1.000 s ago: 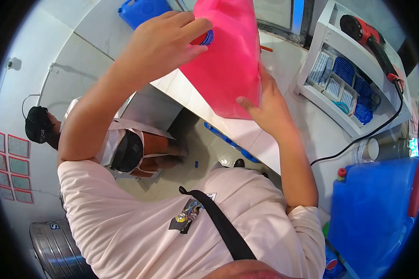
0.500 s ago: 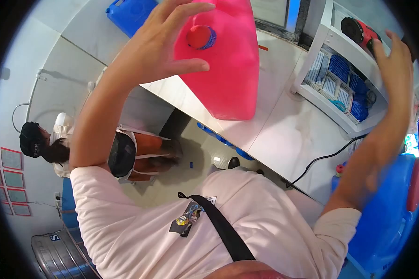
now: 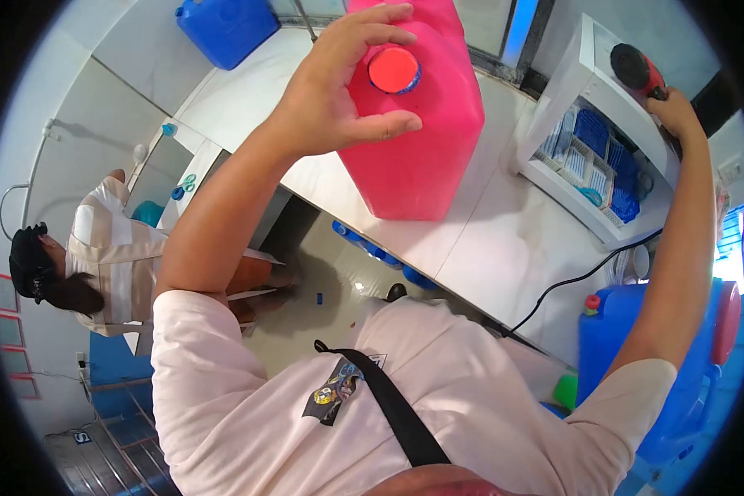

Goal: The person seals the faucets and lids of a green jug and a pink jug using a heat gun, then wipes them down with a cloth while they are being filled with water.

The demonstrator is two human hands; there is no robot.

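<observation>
A pink plastic jerrycan (image 3: 422, 157) stands on the counter in front of me. Its red cap (image 3: 394, 70) has a blue-printed band around the edge. My left hand (image 3: 347, 78) is open beside the cap, thumb below it and fingers above, spread in a wide C over the top of the jerrycan. On top of the white shelf unit is a red-and-black blow dryer (image 3: 639, 70). My right hand (image 3: 676, 112) is closed round its handle, with the fingers partly hidden.
The white shelf unit (image 3: 587, 83) holds baskets of blue-and-white printed pieces. A black cord (image 3: 554, 289) crosses the counter (image 3: 504, 215). Blue jerrycans stand at the back left (image 3: 227, 33) and right (image 3: 616, 326). A person (image 3: 112, 240) in an apron is at the left.
My right hand has gone from open beside the blow dryer to closed on its handle. My left hand stays open and is nearer the red cap. The view has shifted slightly.
</observation>
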